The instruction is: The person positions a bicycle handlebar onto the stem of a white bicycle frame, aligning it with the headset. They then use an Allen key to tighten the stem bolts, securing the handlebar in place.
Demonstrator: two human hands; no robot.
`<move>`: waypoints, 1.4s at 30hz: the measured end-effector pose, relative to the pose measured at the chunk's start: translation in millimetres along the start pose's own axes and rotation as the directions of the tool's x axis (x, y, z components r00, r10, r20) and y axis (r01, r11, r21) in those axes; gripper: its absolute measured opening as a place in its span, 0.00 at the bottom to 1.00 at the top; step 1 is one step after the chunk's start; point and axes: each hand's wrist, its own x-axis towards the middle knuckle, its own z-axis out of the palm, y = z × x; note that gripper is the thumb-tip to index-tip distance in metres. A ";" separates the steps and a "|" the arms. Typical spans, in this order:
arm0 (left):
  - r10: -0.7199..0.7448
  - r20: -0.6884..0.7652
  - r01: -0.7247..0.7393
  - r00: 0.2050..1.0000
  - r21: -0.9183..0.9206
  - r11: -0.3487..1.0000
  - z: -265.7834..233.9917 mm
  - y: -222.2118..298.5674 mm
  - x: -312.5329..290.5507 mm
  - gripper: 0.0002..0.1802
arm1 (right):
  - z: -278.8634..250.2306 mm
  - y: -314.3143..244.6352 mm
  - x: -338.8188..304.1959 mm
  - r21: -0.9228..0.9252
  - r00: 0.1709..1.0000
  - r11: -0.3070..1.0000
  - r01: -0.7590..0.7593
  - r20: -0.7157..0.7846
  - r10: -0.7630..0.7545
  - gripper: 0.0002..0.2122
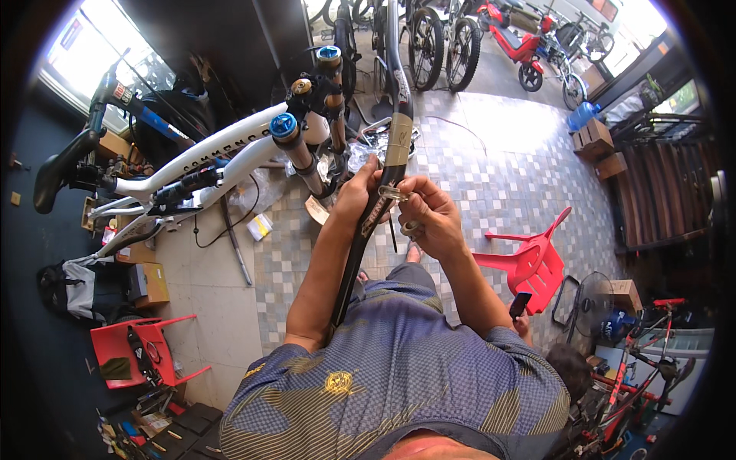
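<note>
A black bicycle handlebar (pixel 400 84) with a tan band in its middle runs lengthwise in front of me, its near end by my torso. My left hand (pixel 359 193) is wrapped round the bar just below the tan band. On the bar's right side, my right hand (pixel 431 213) is closed, thumb and fingers pinching a small shiny clear or silvery piece (pixel 392 192) against it. Its exact kind is too small to make out. A second pale ring-shaped thing (pixel 412 228) shows at the curled fingers of that hand. Below hangs a thin dark rod (pixel 394 236).
A white bicycle frame (pixel 207 149) with blue-capped fork legs (pixel 284 138) stands close on the left. Red plastic chairs (pixel 540 264) are at right and lower left. Several bicycles and a red scooter (pixel 521 47) line the far side. At lower right, a person holds a phone (pixel 520 304).
</note>
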 end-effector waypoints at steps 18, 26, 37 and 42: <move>0.041 0.123 -0.006 0.992 -0.276 0.961 6.8 1.3 -1.4 0.43 | 7.2 25.4 10.0 -0.894 0.673 -0.052 0.445 0.372 -0.639 0.13; 0.032 0.060 -0.018 0.998 -0.214 0.977 15.6 5.1 -10.1 0.36 | 13.9 4.0 2.1 -0.895 0.768 -0.144 0.423 0.438 -0.467 0.16; 0.005 0.109 0.003 0.994 -0.073 0.997 -8.4 -8.3 -0.4 0.39 | 16.6 -10.4 -0.5 -0.966 0.767 -0.087 0.243 0.247 -0.592 0.14; 0.016 0.091 -0.007 0.996 -0.097 0.995 12.8 0.4 -12.0 0.50 | 17.0 -5.5 -18.3 -0.812 0.907 0.583 0.008 -0.239 -0.346 0.13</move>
